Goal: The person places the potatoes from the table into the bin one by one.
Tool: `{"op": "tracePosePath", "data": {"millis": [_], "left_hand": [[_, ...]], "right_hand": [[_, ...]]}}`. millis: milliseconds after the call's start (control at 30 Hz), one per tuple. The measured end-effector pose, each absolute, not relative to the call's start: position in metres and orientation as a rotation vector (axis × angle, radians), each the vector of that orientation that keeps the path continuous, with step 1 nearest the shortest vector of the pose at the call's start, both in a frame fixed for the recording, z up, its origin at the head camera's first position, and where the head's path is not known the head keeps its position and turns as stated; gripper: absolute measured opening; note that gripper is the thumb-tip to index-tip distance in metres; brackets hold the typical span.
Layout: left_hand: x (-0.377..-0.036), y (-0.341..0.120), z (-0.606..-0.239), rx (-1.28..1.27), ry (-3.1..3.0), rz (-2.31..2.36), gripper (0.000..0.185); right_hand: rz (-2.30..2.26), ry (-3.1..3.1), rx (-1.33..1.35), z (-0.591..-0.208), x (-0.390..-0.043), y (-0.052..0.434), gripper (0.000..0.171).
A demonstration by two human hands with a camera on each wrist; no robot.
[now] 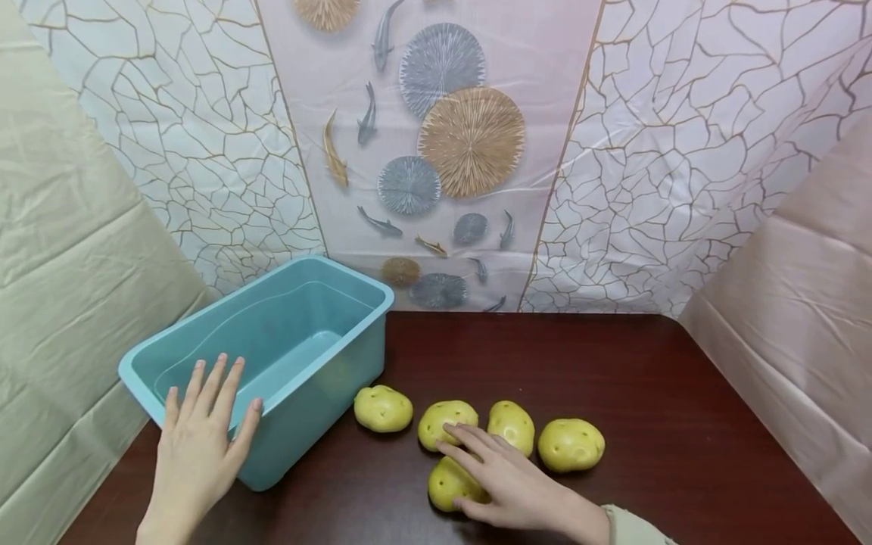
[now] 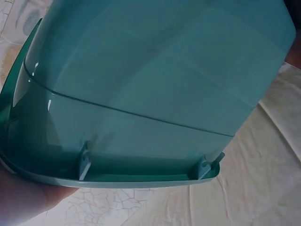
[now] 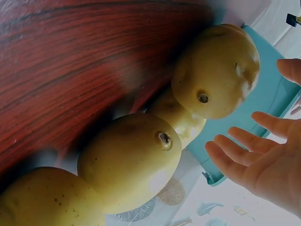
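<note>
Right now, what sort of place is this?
Probably a small staged tabletop booth, though the wider room isn't visible. Signs: a dark wood-look tabletop, a patterned backdrop hung right behind it, and creased plain cloth closing off the left side.

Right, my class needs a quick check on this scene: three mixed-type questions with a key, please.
1. Count: how many yellow potatoes lie on the dark table in the head view?

2. True or false: the blue tub is upside down.

3. Fill in the sides, as the person's own: the ____ hand is at the tub, and the ____ hand is by the potatoes.

Key
1. Five.
2. False; its open top faces up.
3. The left hand is at the tub; the right hand is by the potatoes.
</note>
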State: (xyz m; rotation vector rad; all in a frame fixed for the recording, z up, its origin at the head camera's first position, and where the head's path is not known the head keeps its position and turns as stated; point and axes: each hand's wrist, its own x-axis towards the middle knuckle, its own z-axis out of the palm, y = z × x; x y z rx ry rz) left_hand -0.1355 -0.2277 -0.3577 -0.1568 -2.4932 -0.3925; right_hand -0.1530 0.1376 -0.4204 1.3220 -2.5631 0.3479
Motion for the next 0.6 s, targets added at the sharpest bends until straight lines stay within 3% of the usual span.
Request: {"op": "tracePosePath", "data": {"millis": [600], "left_hand": [[-0.134,-0.23,-0.361,-0.095,-2.503,-0.257,0.058]], "right_hand": [[0.2,-2.536,1.345,-0.432,-0.155,0.136,0.07]]}}
